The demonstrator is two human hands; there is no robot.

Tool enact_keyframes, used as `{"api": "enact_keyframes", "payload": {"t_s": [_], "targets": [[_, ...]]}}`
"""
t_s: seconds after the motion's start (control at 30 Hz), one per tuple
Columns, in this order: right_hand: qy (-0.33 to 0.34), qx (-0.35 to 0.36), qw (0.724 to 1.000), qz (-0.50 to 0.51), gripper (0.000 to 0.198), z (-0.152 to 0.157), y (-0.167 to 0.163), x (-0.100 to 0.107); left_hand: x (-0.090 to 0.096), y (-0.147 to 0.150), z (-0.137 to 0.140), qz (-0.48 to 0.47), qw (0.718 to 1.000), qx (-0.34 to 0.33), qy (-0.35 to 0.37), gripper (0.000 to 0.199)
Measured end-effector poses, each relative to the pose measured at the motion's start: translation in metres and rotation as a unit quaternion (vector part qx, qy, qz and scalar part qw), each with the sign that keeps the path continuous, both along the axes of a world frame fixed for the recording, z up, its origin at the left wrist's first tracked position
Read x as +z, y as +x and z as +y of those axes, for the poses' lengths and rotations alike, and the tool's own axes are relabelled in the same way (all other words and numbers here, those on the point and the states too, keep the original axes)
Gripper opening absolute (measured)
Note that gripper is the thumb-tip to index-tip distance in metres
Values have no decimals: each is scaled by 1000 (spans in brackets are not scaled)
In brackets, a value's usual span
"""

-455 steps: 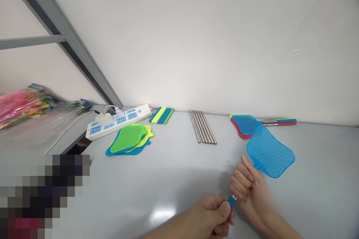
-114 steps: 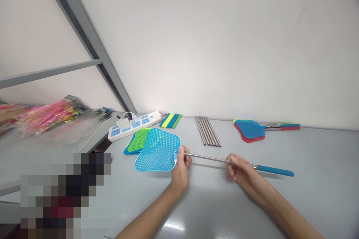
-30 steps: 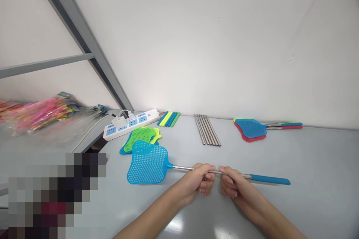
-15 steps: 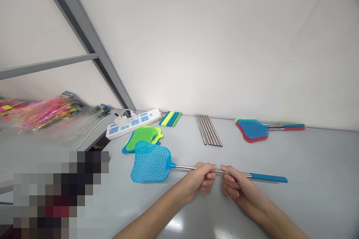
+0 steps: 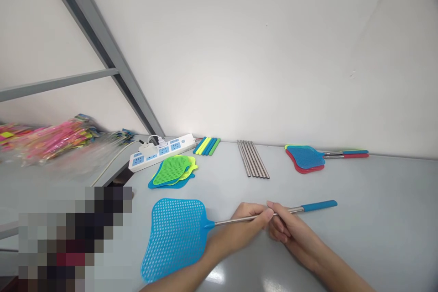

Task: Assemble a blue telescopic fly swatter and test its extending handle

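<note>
A blue fly swatter (image 5: 179, 232) with a perforated head, a thin metal rod and a blue handle grip spans the space in front of me. My left hand (image 5: 251, 221) is closed around the rod near its middle, the thumb lying along it. Close against it, my right hand (image 5: 282, 223) pinches the rod on the handle side. The swatter's head hangs to the left, over my left forearm, and the handle points right and slightly up. Parts of the rod are hidden by my fingers.
Behind lie loose swatter heads (image 5: 173, 171), coloured handle grips (image 5: 207, 146), several metal rods (image 5: 253, 159) and a stack of swatters (image 5: 308, 159). A power strip (image 5: 162, 151) with plugs stands at the back left. Bagged pink items (image 5: 58, 139) lie on the left table; a pixelated area covers the lower left.
The swatter has turned: its head has come lower and nearer, while the handle end has risen and shifted left. My hands have drawn together on the rod.
</note>
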State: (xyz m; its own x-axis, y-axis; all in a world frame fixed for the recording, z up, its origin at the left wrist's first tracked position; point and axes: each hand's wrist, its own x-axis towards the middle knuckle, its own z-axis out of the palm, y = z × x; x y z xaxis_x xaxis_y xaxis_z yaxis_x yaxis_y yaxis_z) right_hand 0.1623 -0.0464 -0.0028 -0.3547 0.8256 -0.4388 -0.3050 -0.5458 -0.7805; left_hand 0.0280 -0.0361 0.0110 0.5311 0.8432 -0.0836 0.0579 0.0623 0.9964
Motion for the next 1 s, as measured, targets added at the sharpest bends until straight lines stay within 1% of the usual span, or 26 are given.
{"api": "enact_keyframes", "payload": {"t_s": [0.07, 0.13, 0.3, 0.37, 0.47, 0.6, 0.7, 0.8, 1.0], "targets": [[5, -4, 1000, 2, 47, -1, -2, 2, 2, 2, -2, -28, 999, -39, -26, 33], [16, -7, 1000, 2, 45, -2, -4, 4, 1, 3, -2, -35, 997, -51, -44, 32], [18, -2, 1000, -19, 45, -3, -5, 6, -7, 2, 0, -23, 999, -20, -34, 36], [17, 5, 999, -27, 45, -3, -5, 7, -11, 3, 1, -37, 998, -11, -51, 37], [10, -12, 999, -31, 44, -4, -6, 8, -13, 4, 2, -74, 993, -7, -88, 35], [-14, -35, 998, -42, 42, -3, -6, 9, -12, 6, 3, -66, 993, 1, -101, 33], [-27, -42, 997, -53, 41, -1, -5, 8, -12, 6, 3, -64, 993, -8, -98, 31], [-23, -45, 997, -53, 40, 0, -4, 8, -13, 6, 4, -71, 992, -3, -100, 30], [-13, -42, 997, -60, 39, 3, 1, 7, -10, 5, 6, -45, 994, 5, -98, 30]]}}
